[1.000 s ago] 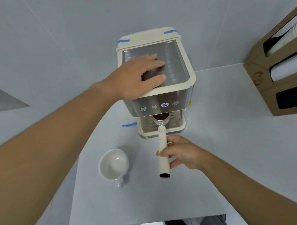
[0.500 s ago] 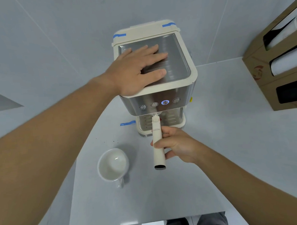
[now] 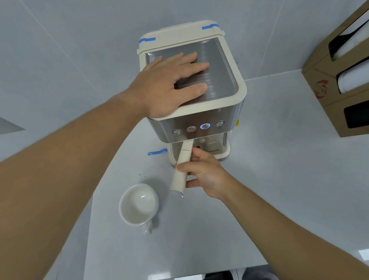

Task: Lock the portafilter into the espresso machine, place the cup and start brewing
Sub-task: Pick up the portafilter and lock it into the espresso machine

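Note:
A cream and steel espresso machine (image 3: 222,115) stands at the back of the white table (image 3: 265,200). One of its front buttons (image 3: 205,126) glows blue. My left hand (image 3: 169,83) lies flat on the machine's metal top, fingers spread. My right hand (image 3: 203,174) grips the cream handle of the portafilter (image 3: 181,171). The handle slants toward the front left, and its basket is hidden under the machine's front. A white cup (image 3: 138,204) stands empty on the table, left of the handle's end, with its own handle pointing toward me.
A brown cardboard dispenser (image 3: 342,80) with stacked paper cups stands at the right edge. Blue tape strips mark the machine's lid and the table (image 3: 157,152) by its left foot. The table's front edge runs along the bottom of the view.
The portafilter's basket has gone up under the machine's front and out of sight. Its handle has swung to point front-left. My left hand stays flat on the top.

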